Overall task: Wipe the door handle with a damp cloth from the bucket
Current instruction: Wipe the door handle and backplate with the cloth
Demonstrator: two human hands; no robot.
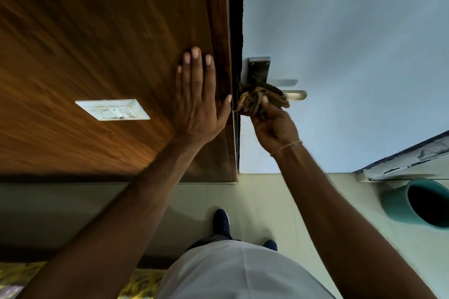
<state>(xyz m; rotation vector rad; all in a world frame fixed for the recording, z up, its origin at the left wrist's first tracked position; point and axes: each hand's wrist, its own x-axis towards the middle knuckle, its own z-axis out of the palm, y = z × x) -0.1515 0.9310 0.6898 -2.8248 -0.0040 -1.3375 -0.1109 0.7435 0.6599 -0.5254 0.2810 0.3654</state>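
The person wears a white shirt [238,274], dark blue shoes [221,222] and a thin wrist thread [286,147].

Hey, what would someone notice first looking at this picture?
Mid-frame, the right hand presses a brown cloth around the metal door handle on the pale blue door. The left hand lies flat on the wooden panel beside it, and a teal bucket sits on the floor at right.

Setting: domestic interior, at a room doorway. Evidence: pale blue painted door [340,56] with steel lever handle [295,95]; wood-veneer wall panel [97,56] carrying a white switch plate [113,109]; cream tiled floor [267,201]; teal bucket [413,206] by the threshold.
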